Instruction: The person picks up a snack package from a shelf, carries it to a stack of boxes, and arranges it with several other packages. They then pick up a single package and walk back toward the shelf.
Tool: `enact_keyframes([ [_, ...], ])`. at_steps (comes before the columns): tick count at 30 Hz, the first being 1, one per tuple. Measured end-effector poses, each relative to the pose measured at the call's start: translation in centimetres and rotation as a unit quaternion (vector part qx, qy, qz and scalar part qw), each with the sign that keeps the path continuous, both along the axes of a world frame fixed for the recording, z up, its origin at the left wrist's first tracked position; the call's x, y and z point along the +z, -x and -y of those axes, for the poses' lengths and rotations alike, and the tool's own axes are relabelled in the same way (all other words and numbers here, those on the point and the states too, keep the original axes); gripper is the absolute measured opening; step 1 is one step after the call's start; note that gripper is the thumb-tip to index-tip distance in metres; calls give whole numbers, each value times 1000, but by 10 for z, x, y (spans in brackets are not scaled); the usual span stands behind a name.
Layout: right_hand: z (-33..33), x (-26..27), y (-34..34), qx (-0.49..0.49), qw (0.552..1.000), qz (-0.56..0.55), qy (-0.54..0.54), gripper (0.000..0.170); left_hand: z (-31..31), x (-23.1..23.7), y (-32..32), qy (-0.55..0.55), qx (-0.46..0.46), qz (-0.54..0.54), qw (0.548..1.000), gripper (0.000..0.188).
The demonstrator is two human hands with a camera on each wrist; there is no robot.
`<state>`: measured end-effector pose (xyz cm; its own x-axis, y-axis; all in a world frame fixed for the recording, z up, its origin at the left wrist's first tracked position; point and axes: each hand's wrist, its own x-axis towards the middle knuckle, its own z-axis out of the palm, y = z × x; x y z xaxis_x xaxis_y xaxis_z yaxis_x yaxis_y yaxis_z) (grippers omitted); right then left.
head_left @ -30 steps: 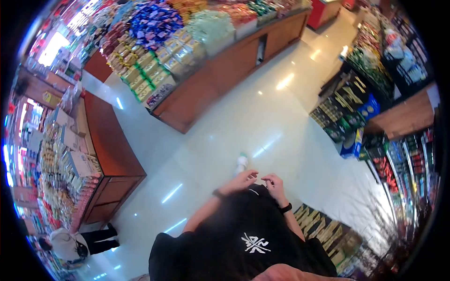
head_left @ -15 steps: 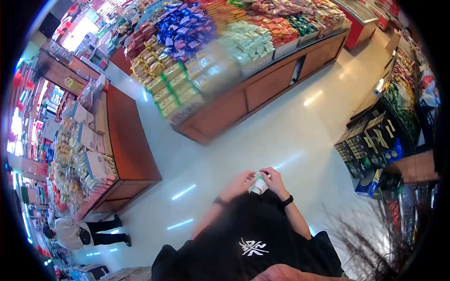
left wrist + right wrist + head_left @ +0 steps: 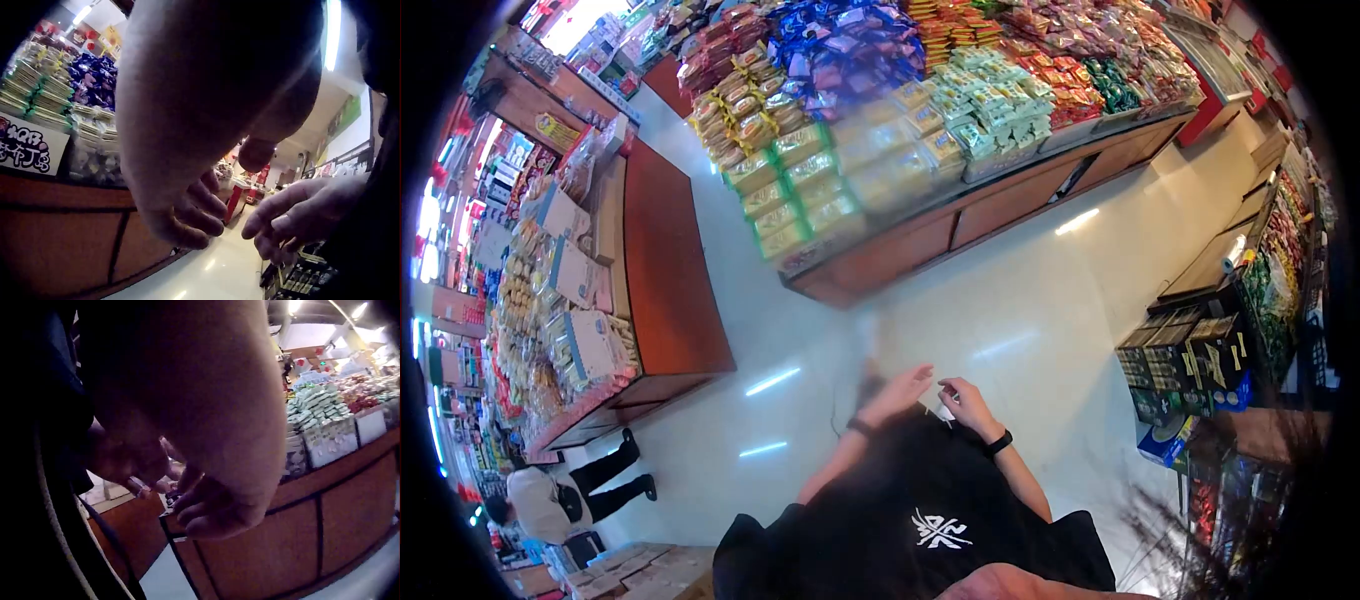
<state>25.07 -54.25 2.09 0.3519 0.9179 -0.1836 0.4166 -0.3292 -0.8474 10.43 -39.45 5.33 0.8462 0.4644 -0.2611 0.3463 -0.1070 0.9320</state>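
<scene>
In front of the black shirt (image 3: 880, 500), the left hand (image 3: 897, 393) and right hand (image 3: 968, 404) hang close together with a small gap between them. Neither is seen holding anything. In the left wrist view the left hand (image 3: 181, 206) has loosely bent fingers, and the right hand (image 3: 306, 215) faces it from the right. The right wrist view has the right hand (image 3: 219, 500) large and dark, its fingers loosely curled, with part of the left hand (image 3: 134, 459) behind it.
A long wooden counter (image 3: 910, 255) stacked with wrapped packages lies ahead. Another counter (image 3: 665, 260) stands at left, with a person in a light top (image 3: 540, 503) near its end. Dark boxes (image 3: 1185, 360) stand at right; cartons (image 3: 640, 575) sit at lower left. Pale floor (image 3: 1020, 300) runs between.
The head view has shifted: the package counter now fills more of the top, and the dark boxes sit lower. The hands remain near each other, with a slightly wider gap than half a second ago.
</scene>
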Motion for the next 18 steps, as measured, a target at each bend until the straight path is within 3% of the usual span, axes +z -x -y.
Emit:
enact_keyframes([
  [3, -50, 12, -7, 1, 997, 62, 41, 27, -57, -6, -10, 3, 2, 12, 1000, 41],
  [5, -84, -4, -13, -39, 999, 14, 20, 27, -102, -5, -18, 39, 16, 36, 998, 39],
  [8, -144, 8, -25, -93, 995, -41, -20, 28, -171, 8, -32, 21, 53, -49, 997, 42],
  [9, -167, 12, -26, -109, 992, -58, -25, 29, -187, -7, -34, 41, 108, 51, 992, 37],
  [12, -235, 22, -26, -119, 990, -77, -22, 31, -256, -54, -40, 20, 186, 47, 981, 35],
  [13, -260, 25, -26, -116, 990, -78, -20, 31, -274, -51, -40, -6, 217, 85, 972, 36],
  [15, -312, 50, -22, -104, 988, -116, -14, 35, -316, -39, -34, 44, 226, 90, 969, 37],
  [18, -377, 12, -17, -93, 984, -149, -31, 38, -369, -33, -18, 113, 244, 122, 956, 41],
])
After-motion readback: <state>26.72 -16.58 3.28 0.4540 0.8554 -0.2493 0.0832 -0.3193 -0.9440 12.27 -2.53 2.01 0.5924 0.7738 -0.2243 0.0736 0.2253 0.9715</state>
